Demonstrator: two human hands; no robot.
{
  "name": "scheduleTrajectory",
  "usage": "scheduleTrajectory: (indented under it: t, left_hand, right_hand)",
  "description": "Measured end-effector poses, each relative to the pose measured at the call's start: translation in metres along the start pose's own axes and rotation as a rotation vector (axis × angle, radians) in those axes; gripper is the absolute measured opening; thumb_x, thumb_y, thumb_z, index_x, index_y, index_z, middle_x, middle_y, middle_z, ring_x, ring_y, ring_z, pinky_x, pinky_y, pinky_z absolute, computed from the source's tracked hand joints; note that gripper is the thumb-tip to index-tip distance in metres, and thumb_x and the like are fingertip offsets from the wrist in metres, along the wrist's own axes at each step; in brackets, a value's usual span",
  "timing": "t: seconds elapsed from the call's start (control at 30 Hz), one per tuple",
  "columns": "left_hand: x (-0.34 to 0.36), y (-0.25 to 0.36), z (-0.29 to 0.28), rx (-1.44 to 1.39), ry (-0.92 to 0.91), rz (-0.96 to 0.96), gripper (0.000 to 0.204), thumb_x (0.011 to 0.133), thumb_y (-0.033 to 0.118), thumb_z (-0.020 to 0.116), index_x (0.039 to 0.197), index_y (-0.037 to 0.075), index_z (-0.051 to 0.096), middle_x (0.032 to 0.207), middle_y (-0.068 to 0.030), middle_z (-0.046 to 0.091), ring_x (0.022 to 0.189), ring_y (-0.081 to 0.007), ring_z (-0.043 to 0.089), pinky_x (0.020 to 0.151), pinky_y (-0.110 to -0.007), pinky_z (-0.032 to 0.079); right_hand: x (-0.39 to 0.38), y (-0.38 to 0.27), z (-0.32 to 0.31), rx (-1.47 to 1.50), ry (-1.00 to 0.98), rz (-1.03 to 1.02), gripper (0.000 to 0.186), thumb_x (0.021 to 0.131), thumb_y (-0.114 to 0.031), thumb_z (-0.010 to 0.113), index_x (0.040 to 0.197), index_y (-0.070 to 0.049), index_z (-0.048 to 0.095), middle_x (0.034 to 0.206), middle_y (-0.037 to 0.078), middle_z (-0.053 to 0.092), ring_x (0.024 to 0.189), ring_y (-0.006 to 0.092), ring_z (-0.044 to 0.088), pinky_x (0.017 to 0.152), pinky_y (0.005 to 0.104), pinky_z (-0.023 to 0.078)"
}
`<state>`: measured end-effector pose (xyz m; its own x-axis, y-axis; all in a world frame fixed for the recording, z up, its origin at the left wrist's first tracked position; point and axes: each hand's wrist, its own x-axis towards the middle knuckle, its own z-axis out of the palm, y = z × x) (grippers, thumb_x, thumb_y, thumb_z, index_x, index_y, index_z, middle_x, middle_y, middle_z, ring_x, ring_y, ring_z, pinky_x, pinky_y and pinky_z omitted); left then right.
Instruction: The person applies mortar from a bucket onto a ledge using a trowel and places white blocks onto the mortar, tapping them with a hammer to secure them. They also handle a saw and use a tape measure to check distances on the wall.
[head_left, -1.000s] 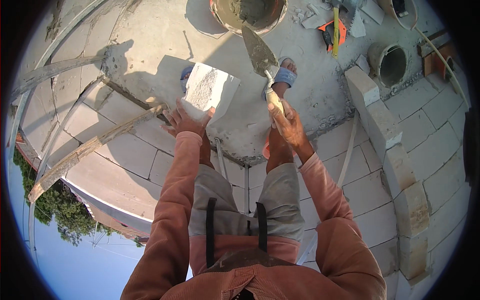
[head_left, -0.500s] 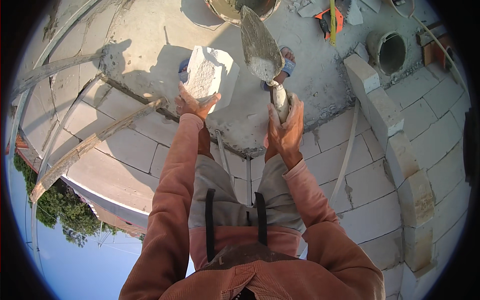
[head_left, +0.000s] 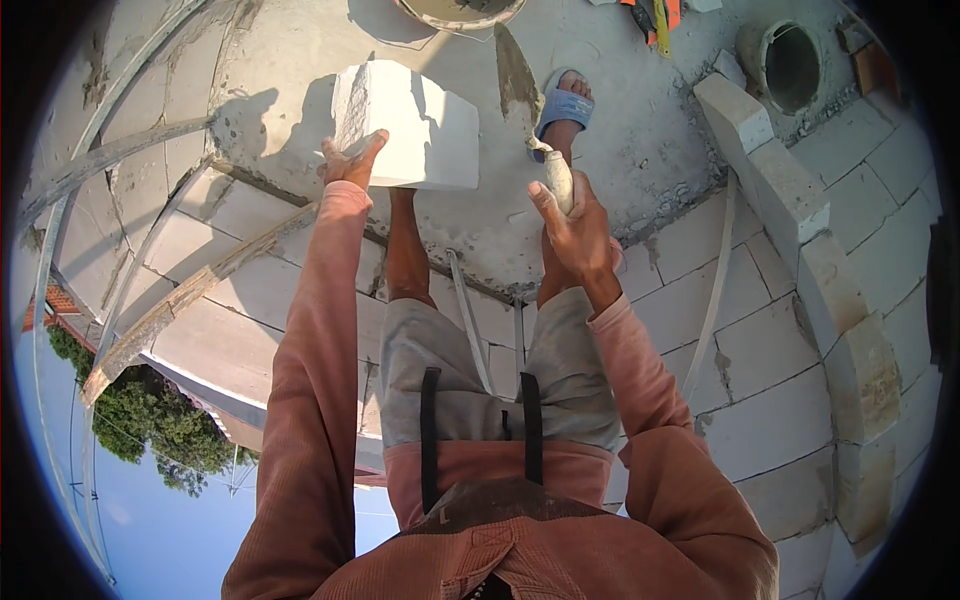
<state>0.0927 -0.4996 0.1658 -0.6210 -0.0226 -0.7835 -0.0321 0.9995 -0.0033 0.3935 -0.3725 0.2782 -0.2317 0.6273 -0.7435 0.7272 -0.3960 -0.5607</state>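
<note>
My left hand (head_left: 352, 160) grips a white lightweight concrete block (head_left: 420, 130) by its near left end, holding it over my left foot, which it hides. The block's left end face looks rough and broken. In my right hand (head_left: 580, 225) is a pointed trowel (head_left: 518, 85), its pale, mortar-crusted handle wrapped by my fingers. The blade is turned nearly edge-on and points away from me, beside the blue sandal (head_left: 565, 105) on my right foot.
A mortar basin (head_left: 460, 14) stands at the far edge, cut off by the view. Another bucket (head_left: 790, 68) lies far right, near a stepped block wall (head_left: 790, 200). An orange-handled tool (head_left: 640, 15) rests on the floor. Wooden poles (head_left: 200, 285) lean at left.
The block has turned so its broad smooth side shows, and moved slightly right with my left hand reaching farther left. The trowel blade has rotated from face-up to nearly edge-on.
</note>
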Motion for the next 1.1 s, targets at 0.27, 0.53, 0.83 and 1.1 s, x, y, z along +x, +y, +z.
scheduleTrajectory:
  t: [0.27,0.53,0.83,1.1]
  left_hand:
    - [-0.074,0.028,0.039,0.281,0.077,0.289,0.122,0.062,0.056,0.084,0.158,0.020,0.018,0.139,-0.0243,0.034,0.127,-0.0480,0.038,0.112,-0.052,0.032]
    - [-0.102,0.020,0.066,0.462,0.122,0.403,0.115,0.068,0.050,0.083,0.158,0.014,0.020,0.128,-0.0265,0.038,0.119,-0.0475,0.039,0.108,-0.053,0.033]
    - [-0.113,0.001,0.074,0.434,0.175,0.487,0.118,0.064,0.049,0.083,0.157,0.013,0.018,0.126,-0.0305,0.039,0.118,-0.0477,0.039,0.105,-0.058,0.033]
    - [-0.130,-0.020,0.097,0.361,0.228,0.413,0.121,0.061,0.046,0.086,0.157,0.016,0.018,0.126,-0.0250,0.038,0.117,-0.0444,0.039,0.107,-0.056,0.032]
  right_hand:
    - [0.004,-0.072,-0.019,0.025,0.187,-0.222,0.050,0.096,-0.038,0.066,0.123,0.004,0.055,0.098,0.021,0.066,0.090,0.0271,0.067,0.078,0.0376,0.052]
    - [0.002,-0.057,-0.020,0.493,0.772,-0.355,0.044,0.102,-0.031,0.057,0.122,0.003,0.037,0.079,0.007,0.053,0.054,0.0125,0.055,0.047,0.0260,0.049]
    - [-0.011,0.042,0.067,0.187,0.095,0.225,0.050,0.098,-0.042,0.059,0.111,0.005,0.045,0.087,0.033,0.065,0.084,0.0515,0.066,0.078,0.0545,0.051]
    - [-0.002,0.020,-0.024,0.674,0.781,-0.284,0.051,0.100,-0.036,0.060,0.121,0.005,0.038,0.076,0.005,0.053,0.058,0.0136,0.053,0.049,0.0266,0.048]
